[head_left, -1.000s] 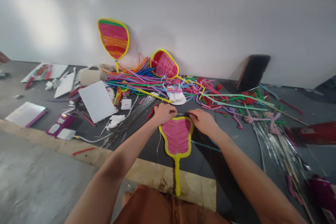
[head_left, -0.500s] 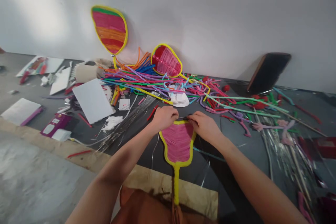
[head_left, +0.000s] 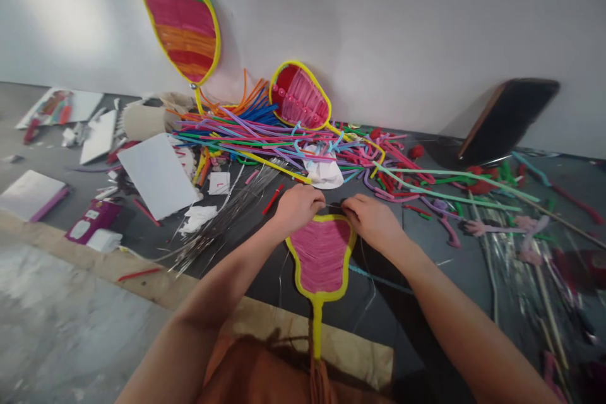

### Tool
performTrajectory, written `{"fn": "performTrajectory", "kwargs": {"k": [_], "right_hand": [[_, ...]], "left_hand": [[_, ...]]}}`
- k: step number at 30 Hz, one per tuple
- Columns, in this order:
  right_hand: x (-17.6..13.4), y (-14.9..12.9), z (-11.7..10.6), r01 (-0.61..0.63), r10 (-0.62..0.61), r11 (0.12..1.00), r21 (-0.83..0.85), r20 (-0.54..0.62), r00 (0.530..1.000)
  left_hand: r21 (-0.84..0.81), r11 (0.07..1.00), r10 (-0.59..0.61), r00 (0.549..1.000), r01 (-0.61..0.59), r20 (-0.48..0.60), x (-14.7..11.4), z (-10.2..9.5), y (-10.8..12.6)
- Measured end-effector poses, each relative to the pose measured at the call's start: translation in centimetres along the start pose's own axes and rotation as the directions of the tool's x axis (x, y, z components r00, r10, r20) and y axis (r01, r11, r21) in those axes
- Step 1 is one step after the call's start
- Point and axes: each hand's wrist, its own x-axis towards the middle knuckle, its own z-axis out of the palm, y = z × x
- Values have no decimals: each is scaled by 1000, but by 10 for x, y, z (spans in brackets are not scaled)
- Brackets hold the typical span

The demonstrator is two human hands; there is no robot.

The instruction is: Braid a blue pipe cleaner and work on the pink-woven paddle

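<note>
Between my two hands a thin, clear thread (head_left: 334, 206) is stretched along the top edge of a fan-shaped piece (head_left: 322, 255), which has a pink wrapped face, a yellow fuzzy border and a yellow handle. My left hand (head_left: 298, 208) pinches one end of the thread at the upper left corner. At the upper right corner, my right hand (head_left: 372, 218) pinches the other side, fingers closed. Loose strands hang down past both sides of the piece. Its handle points towards my body, over brown cloth (head_left: 255, 372).
Behind my hands lies a heap of coloured pipe cleaners (head_left: 246, 139). A striped fan (head_left: 182, 31) and a smaller pink and red one (head_left: 300, 95) lean by the wall. A phone (head_left: 511, 120) stands at right. Clear strips (head_left: 231, 218), a white card (head_left: 160, 177) and a purple box (head_left: 92, 221) lie left.
My view has shifted slightly, so the things at the back sit higher in it. Both hands still pinch the thread at the top edge, with barely any movement.
</note>
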Motion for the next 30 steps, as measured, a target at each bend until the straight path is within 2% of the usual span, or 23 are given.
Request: {"fn": "performTrajectory", "kwargs": {"k": [11, 19, 30], "right_hand": [[0, -3, -2, 44, -41, 995, -91, 42, 998], [-3, -3, 1, 24, -24, 1000, 15, -2, 1000], [-3, -6, 0, 36, -38, 998, 57, 27, 999]], "left_hand": [[42, 999, 18, 999, -19, 33, -2, -1, 3], [43, 997, 62, 995, -66, 80, -9, -6, 3], [13, 996, 89, 988, -91, 123, -9, -9, -1]]}}
